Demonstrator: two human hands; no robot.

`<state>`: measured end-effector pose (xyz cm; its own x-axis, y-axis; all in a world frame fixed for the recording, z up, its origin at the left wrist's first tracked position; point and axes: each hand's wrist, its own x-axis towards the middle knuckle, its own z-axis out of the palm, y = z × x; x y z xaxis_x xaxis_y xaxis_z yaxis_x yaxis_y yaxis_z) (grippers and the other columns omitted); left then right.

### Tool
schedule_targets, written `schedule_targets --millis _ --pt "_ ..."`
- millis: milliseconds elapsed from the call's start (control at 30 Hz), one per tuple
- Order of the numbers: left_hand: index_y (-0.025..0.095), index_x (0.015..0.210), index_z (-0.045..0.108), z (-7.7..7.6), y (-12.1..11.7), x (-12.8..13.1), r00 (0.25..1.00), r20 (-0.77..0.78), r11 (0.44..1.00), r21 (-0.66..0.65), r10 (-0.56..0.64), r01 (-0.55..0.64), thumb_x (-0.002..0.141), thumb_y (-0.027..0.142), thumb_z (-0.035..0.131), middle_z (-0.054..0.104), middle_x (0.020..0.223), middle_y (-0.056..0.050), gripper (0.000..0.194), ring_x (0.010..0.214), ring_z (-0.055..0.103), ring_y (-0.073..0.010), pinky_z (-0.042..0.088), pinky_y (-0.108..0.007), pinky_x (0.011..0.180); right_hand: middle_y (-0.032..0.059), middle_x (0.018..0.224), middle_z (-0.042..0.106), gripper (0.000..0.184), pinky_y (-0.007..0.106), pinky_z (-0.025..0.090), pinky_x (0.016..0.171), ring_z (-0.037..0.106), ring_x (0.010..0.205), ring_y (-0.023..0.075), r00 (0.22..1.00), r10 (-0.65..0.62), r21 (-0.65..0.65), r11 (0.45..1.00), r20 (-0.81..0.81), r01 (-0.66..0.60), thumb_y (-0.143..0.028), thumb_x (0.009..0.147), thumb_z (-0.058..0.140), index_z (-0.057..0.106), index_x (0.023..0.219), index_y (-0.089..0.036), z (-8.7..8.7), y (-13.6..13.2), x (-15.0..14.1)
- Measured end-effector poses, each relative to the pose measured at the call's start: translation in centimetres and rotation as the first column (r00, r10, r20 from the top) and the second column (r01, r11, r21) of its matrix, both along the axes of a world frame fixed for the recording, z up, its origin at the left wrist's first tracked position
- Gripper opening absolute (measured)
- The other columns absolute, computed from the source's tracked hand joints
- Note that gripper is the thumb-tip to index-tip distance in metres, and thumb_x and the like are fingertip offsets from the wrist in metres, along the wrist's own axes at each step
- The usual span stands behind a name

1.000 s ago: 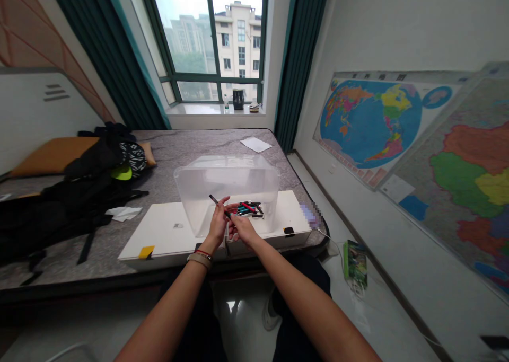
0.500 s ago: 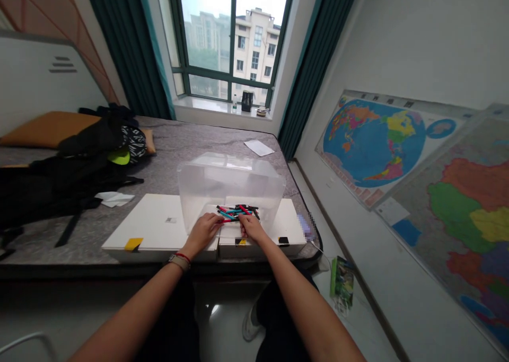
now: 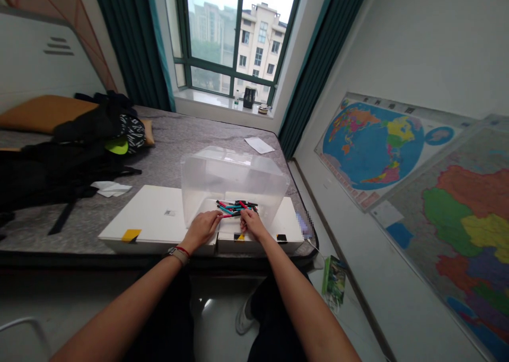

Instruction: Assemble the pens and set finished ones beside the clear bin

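Several slim pens [image 3: 234, 207], red, teal and black, lie in a loose pile in the mouth of a clear plastic bin [image 3: 234, 176] tipped on its side. My left hand [image 3: 202, 230] is at the pile's left, its fingers pinched on the near end of a red pen [image 3: 228, 215]. On the right, my right hand [image 3: 252, 225] has its fingers closed at the pile's front edge, close to that pen's other end. What lies between the right fingertips is too small to make out. Both hands are above two white boxes [image 3: 147, 213] set side by side.
The boxes rest along the front edge of a grey mattress [image 3: 170, 134]. Black bags [image 3: 59, 166] and a white paper [image 3: 111, 188] lie to the left. Another paper sheet [image 3: 259, 145] is behind the bin. A green box [image 3: 334, 280] stands on the floor at right.
The view has shifted slightly. Both hands stay at the pen pile, the left still on the red pen; the right fingers look more tightly curled.
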<state>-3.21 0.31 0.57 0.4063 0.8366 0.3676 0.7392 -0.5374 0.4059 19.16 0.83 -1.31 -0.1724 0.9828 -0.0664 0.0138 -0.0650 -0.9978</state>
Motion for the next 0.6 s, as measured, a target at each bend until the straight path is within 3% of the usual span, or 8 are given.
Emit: schedule_targets --millis 200,367,433,600 --pt "0.024 0.104 0.058 0.54 -0.24 0.07 1.000 0.007 0.998 -0.055 0.008 -0.008 0.094 0.050 0.043 0.063 0.073 -0.004 0.032 0.072 0.060 -0.0231 0.038 -0.030 0.068 -0.0065 0.053 0.051 0.047 0.018 0.042 0.038 0.052 0.043 0.0094 0.998 -0.025 -0.013 1.000 -0.052 0.024 -0.065 0.079 0.057 0.045 0.073 -0.021 0.31 -0.19 0.13" --pt "0.022 0.089 0.059 0.27 0.02 -0.07 0.997 -0.074 0.999 -0.033 0.016 -0.018 0.099 0.043 0.031 0.064 0.077 -0.007 0.036 0.075 0.060 -0.0223 0.038 -0.031 0.070 -0.0057 0.051 0.055 0.045 0.019 0.043 0.041 0.052 0.041 0.0092 0.999 -0.004 -0.009 1.000 -0.046 0.004 -0.063 0.079 0.059 0.048 0.077 -0.020 0.41 -0.35 0.16" --pt "0.022 0.092 0.058 0.22 0.02 -0.09 0.996 -0.082 0.999 -0.032 0.018 -0.021 0.100 0.043 0.030 0.064 0.076 -0.006 0.036 0.074 0.060 -0.0218 0.038 -0.031 0.070 -0.0059 0.051 0.055 0.044 0.019 0.043 0.041 0.052 0.042 0.0095 0.998 -0.012 -0.009 1.000 -0.056 0.012 -0.062 0.078 0.060 0.048 0.078 -0.020 0.43 -0.38 0.18" --pt "0.022 0.102 0.056 0.81 -0.44 0.08 1.000 -0.027 1.000 -0.014 0.016 -0.016 0.092 0.054 0.047 0.064 0.076 -0.003 0.034 0.071 0.060 -0.0204 0.040 -0.029 0.067 -0.0053 0.050 0.055 0.043 0.020 0.043 0.040 0.053 0.042 0.0105 0.997 -0.035 -0.017 0.999 -0.072 0.034 -0.061 0.078 0.061 0.048 0.074 -0.021 0.48 -0.35 0.27"
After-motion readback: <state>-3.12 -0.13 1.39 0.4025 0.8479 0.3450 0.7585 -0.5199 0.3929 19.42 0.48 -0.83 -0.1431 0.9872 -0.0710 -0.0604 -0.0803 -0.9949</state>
